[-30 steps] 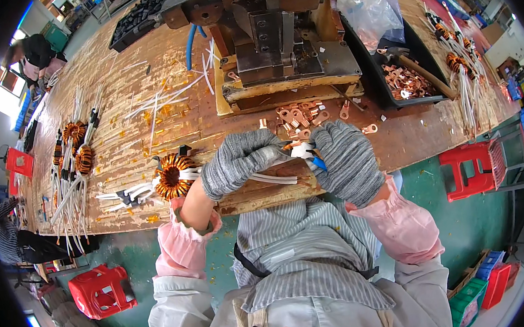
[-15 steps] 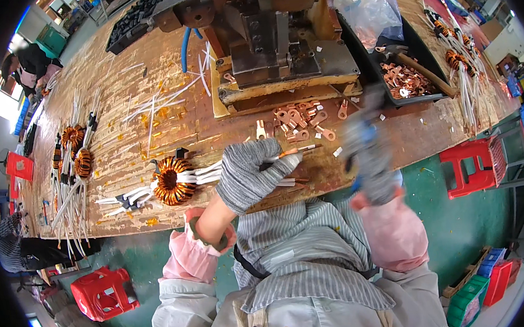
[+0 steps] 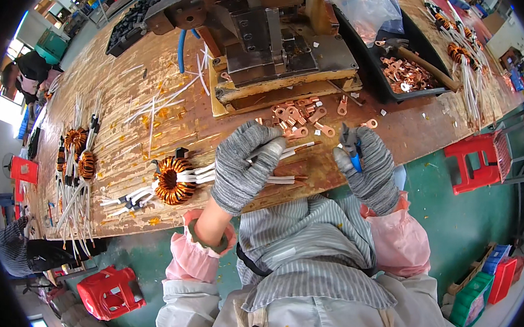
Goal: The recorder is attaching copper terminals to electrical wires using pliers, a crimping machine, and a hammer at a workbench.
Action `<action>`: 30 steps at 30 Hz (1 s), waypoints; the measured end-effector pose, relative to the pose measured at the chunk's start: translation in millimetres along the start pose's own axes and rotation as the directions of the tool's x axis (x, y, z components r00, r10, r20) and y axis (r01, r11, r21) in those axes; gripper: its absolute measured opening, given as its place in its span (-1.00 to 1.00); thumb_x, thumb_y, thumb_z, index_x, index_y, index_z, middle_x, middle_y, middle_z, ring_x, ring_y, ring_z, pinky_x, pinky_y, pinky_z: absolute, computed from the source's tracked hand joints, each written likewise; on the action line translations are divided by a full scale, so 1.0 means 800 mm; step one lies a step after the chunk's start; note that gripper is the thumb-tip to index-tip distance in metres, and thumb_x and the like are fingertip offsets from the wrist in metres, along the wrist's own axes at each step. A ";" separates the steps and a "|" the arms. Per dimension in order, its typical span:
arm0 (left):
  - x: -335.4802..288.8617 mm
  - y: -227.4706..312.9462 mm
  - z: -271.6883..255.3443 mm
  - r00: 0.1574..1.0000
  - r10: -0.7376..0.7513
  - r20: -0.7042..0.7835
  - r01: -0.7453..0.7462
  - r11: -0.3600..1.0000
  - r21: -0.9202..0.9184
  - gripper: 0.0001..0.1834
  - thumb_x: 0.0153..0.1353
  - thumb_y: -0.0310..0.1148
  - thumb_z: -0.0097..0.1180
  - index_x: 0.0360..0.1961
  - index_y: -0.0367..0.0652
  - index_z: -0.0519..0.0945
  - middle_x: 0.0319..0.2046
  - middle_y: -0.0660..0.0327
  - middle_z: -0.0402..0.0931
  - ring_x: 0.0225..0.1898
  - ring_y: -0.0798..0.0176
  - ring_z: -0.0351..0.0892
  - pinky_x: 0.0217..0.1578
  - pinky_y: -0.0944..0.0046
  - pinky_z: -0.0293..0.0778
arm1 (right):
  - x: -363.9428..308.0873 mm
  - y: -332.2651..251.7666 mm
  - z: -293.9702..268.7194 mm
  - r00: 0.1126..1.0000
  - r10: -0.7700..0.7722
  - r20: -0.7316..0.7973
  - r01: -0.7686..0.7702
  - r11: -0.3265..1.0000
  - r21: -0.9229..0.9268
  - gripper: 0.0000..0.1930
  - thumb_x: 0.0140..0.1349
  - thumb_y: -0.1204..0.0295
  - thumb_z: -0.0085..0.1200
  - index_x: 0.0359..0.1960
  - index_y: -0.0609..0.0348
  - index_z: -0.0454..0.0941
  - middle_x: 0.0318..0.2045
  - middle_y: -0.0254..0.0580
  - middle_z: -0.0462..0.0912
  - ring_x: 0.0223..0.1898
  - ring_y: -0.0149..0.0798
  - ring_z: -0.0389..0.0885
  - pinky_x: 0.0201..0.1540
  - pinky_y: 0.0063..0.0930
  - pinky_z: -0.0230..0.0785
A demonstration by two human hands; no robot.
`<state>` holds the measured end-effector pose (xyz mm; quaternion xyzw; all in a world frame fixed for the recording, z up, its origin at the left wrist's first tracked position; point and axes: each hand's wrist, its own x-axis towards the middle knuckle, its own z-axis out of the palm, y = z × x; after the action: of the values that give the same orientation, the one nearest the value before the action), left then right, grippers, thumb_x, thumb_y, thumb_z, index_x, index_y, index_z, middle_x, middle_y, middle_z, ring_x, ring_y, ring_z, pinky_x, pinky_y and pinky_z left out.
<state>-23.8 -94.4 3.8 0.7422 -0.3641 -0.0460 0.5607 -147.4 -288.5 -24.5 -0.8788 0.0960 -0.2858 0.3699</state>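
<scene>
My left hand [image 3: 244, 168], in a grey knit glove, is closed around the white wires [image 3: 204, 175] of a coil. That copper-wound ring coil [image 3: 174, 180] lies flat on the bench to its left. Past the fingers, the wire ends [image 3: 291, 152] stick out to the right, some with bare copper tips. My right hand [image 3: 373, 174], gloved alike, is closed on small blue-handled pliers [image 3: 352, 146], their dark jaws pointing away from me and apart from the wires. Loose copper ring lugs [image 3: 298, 113] lie scattered just beyond both hands.
A heavy dark press [image 3: 279, 62] stands behind the lugs. To its right, a black tray [image 3: 418, 96] holds more lugs, a hammer and a plastic bag. More coils [image 3: 75, 140] lie at the left, others [image 3: 458, 52] at the far right. Red stools flank the bench; a person works at far left.
My right hand, blurred before, has slowed and now shows the pliers clearly. The left fingers have shifted back and left, and the wire they pinched upright now lies among the other ends.
</scene>
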 end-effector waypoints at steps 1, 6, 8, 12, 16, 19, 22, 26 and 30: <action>-0.002 0.002 -0.002 0.997 -0.077 0.022 0.078 0.994 -0.072 -0.80 0.09 -0.36 0.12 -0.32 -0.29 0.57 -0.52 0.22 0.49 -0.51 0.40 0.45 -0.46 0.40 0.38 | 0.001 -0.004 -0.001 0.999 -0.041 0.032 0.043 0.995 -0.090 -0.65 -0.01 0.30 0.20 -0.30 0.31 0.41 -0.49 -0.05 0.45 -0.49 -0.12 0.46 -0.40 -0.33 0.35; 0.008 0.019 -0.018 0.854 -0.338 0.395 0.476 0.815 -0.331 -0.77 0.14 -0.28 0.02 -0.42 -0.24 0.57 -0.64 0.38 0.38 -0.61 0.54 0.30 -0.61 0.53 0.19 | -0.009 0.011 0.004 0.995 0.006 0.102 -0.010 0.999 0.038 -0.59 -0.01 0.27 0.22 -0.23 0.32 0.41 -0.42 0.02 0.49 -0.42 -0.02 0.53 -0.34 -0.28 0.39; 0.009 0.017 -0.021 0.811 -0.356 0.465 0.524 0.796 -0.304 -0.71 0.09 -0.22 0.04 -0.49 -0.27 0.55 -0.70 0.34 0.37 -0.68 0.51 0.28 -0.65 0.50 0.18 | -0.009 0.004 0.003 0.992 -0.022 0.122 0.015 0.998 0.062 -0.57 -0.01 0.26 0.23 -0.21 0.32 0.41 -0.42 0.02 0.50 -0.40 -0.01 0.54 -0.35 -0.28 0.40; 0.013 0.021 -0.018 0.739 -0.450 0.502 0.620 0.746 -0.243 -0.71 0.06 -0.22 0.04 -0.53 -0.28 0.54 -0.74 0.32 0.36 -0.74 0.50 0.25 -0.73 0.49 0.13 | -0.002 -0.007 0.001 0.983 -0.075 0.170 0.074 0.997 0.015 -0.56 0.01 0.25 0.23 -0.16 0.30 0.41 -0.41 -0.02 0.51 -0.43 -0.12 0.55 -0.37 -0.35 0.40; 0.018 0.023 -0.019 0.741 -0.416 0.528 0.560 0.816 -0.144 -0.75 0.14 -0.27 0.00 -0.46 -0.27 0.54 -0.73 0.32 0.36 -0.73 0.51 0.30 -0.72 0.47 0.19 | 0.011 -0.035 -0.007 0.920 0.083 0.384 -0.212 0.927 0.309 -0.59 0.05 0.29 0.21 -0.10 0.21 0.43 -0.44 -0.20 0.52 -0.45 -0.36 0.51 -0.39 -0.48 0.39; 0.012 0.011 -0.020 0.771 -0.375 0.515 0.520 0.837 -0.170 -0.78 0.19 -0.31 -0.03 -0.38 -0.27 0.55 -0.69 0.32 0.36 -0.66 0.50 0.35 -0.66 0.46 0.26 | 0.011 -0.054 0.005 0.885 0.128 0.448 -0.349 0.819 0.455 -0.62 0.07 0.31 0.19 -0.08 0.16 0.44 -0.44 -0.32 0.52 -0.45 -0.46 0.47 -0.39 -0.53 0.38; 0.008 0.012 -0.019 0.840 -0.317 0.440 0.450 0.860 -0.239 -0.81 0.19 -0.36 -0.03 -0.34 -0.27 0.54 -0.63 0.32 0.35 -0.60 0.48 0.36 -0.60 0.46 0.30 | 0.013 -0.067 0.013 0.899 0.119 0.420 -0.333 0.811 0.481 -0.67 0.09 0.31 0.17 -0.13 0.15 0.46 -0.41 -0.37 0.55 -0.44 -0.48 0.49 -0.36 -0.55 0.39; -0.007 0.007 -0.023 0.896 -0.199 0.397 0.348 0.869 -0.351 -0.85 0.14 -0.40 0.07 -0.30 -0.24 0.56 -0.50 0.24 0.45 -0.50 0.40 0.45 -0.47 0.41 0.41 | 0.012 -0.058 0.022 0.929 0.118 0.351 -0.274 0.857 0.436 -0.73 0.09 0.33 0.16 -0.22 0.17 0.46 -0.41 -0.33 0.55 -0.41 -0.49 0.50 -0.34 -0.58 0.39; -0.017 0.003 -0.027 0.959 -0.007 0.285 -0.004 0.999 0.039 -0.79 0.08 -0.44 0.18 -0.23 -0.24 0.57 -0.41 0.20 0.55 -0.37 0.35 0.54 -0.34 0.38 0.45 | 0.003 -0.062 0.027 0.927 0.206 0.312 -0.353 0.758 0.548 -0.79 0.10 0.37 0.12 -0.28 0.18 0.46 -0.42 -0.26 0.55 -0.40 -0.50 0.51 -0.35 -0.60 0.38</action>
<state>-24.6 -69.6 9.0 0.7388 -0.4415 -0.1456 0.4879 -135.3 -241.2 -0.9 -0.7206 0.0885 -0.1376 0.6738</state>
